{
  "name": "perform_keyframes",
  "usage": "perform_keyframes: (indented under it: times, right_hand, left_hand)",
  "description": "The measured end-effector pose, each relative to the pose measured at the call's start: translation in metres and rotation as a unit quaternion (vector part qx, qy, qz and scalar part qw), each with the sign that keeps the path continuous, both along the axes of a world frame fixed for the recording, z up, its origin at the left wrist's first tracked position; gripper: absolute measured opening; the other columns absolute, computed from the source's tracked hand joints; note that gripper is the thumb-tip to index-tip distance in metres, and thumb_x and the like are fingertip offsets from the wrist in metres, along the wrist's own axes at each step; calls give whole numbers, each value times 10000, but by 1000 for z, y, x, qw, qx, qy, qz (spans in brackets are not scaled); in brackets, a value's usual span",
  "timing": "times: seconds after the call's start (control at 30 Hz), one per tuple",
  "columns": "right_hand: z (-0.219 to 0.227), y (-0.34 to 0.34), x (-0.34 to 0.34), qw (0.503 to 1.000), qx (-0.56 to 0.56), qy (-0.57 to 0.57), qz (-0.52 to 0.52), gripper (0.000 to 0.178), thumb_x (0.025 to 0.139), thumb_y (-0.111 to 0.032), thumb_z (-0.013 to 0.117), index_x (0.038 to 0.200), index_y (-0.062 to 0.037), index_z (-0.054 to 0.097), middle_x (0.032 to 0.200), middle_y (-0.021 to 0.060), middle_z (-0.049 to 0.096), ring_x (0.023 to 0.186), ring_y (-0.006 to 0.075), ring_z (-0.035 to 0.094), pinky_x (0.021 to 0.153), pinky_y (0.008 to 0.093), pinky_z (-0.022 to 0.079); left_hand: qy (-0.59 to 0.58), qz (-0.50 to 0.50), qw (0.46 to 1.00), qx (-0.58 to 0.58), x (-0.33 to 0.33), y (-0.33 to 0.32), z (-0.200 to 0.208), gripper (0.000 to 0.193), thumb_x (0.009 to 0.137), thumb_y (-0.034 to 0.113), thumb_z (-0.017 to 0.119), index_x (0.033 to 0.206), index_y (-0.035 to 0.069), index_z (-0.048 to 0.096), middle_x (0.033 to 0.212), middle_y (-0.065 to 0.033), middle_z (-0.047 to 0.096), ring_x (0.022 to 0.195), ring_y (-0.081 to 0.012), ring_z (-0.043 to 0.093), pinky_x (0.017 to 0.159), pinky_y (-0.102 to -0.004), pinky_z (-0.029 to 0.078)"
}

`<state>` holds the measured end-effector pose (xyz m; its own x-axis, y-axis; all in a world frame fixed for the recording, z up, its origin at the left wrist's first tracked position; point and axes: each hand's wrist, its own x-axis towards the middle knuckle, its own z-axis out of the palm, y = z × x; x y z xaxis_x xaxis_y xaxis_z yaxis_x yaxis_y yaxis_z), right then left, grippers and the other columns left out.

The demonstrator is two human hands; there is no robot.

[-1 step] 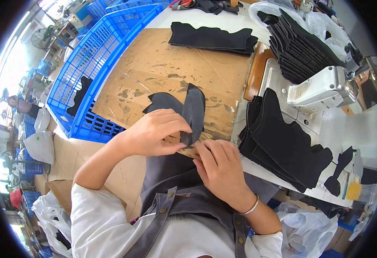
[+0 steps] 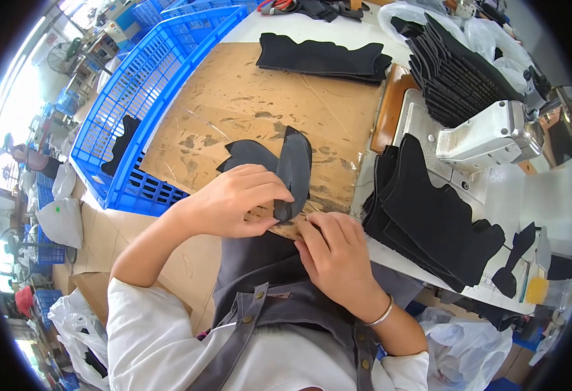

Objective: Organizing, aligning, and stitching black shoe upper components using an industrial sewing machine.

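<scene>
Pinch grip: left hand (image 2: 237,199), on black piece (image 2: 295,169), near end.
Right hand (image 2: 331,257): fingers curled by cardboard (image 2: 220,98), near edge; whether pinching anything, cannot tell.

White glare is flooding far left of the person's bare fingers (image 2: 276,190); the stained tan cardboard sheet (image 2: 247,85) beyond them is looking bright and sharp. Around them, fisheye distortion is bending outer edges toward black vignetting.

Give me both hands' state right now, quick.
Left hand: closed, thumb and fingers holding the dark curved piece near its lower end.
Right hand: fingers curled by the cardboard edge; grip can't be told.
</scene>
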<state>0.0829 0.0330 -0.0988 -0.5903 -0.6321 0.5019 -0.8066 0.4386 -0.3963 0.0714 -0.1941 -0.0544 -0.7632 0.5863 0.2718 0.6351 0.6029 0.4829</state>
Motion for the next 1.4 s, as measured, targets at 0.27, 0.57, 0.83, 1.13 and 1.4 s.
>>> perform_keyframes:
  times: [0.27, 0.57, 0.83, 1.13, 1.4]
  right_hand:
    - [3, -5, -3, 999, 19, 39, -19, 427, 739, -175, 699, 1140, -46, 626, 942, 40, 510, 893, 188, 505, 795, 333, 394]
    - [5, -13, -4, 998, 52, 22, -34, 413, 756, -160, 705, 1147, -62, 615, 916, 46, 487, 861, 214, 502, 767, 357, 387]
    - [-9, -18, -11, 994, -94, 43, -21, 228, 739, -82, 721, 922, -47, 589, 800, 61, 516, 750, 251, 535, 687, 368, 454]
    - [25, 18, -4, 959, -246, 42, -134, 466, 678, -115, 788, 1064, 15, 560, 1090, 159, 571, 1027, 316, 533, 893, 407, 442]
    - [75, 127, -6, 785, -414, -461, -20, 168, 756, 43, 728, 883, 33, 619, 820, 36, 626, 762, 77, 587, 676, 200, 452]
  left_hand:
    - [-44, 4, 999, -19, 2, 2, 6, 425, 651, 23, 682, 1061, 71, 582, 949, -82, 603, 882, -280, 575, 827, -383, 453]
    - [-40, 271, 944, 185, -8, -2, -6, 114, 826, 101, 677, 892, 17, 637, 827, -44, 638, 756, -143, 611, 688, -279, 478]
    - [37, 359, 837, 411, -48, -59, 54, 178, 869, 116, 658, 1005, 15, 604, 880, -36, 641, 701, -87, 596, 662, -206, 471]
    - [-139, 94, 913, 371, -21, 51, 75, 257, 758, -11, 746, 922, 23, 551, 940, -65, 656, 814, -62, 619, 663, -173, 481]
    - [-198, -156, 897, 362, -41, 130, 77, 317, 707, -83, 731, 882, 42, 498, 873, -123, 635, 776, -144, 603, 678, -244, 473]
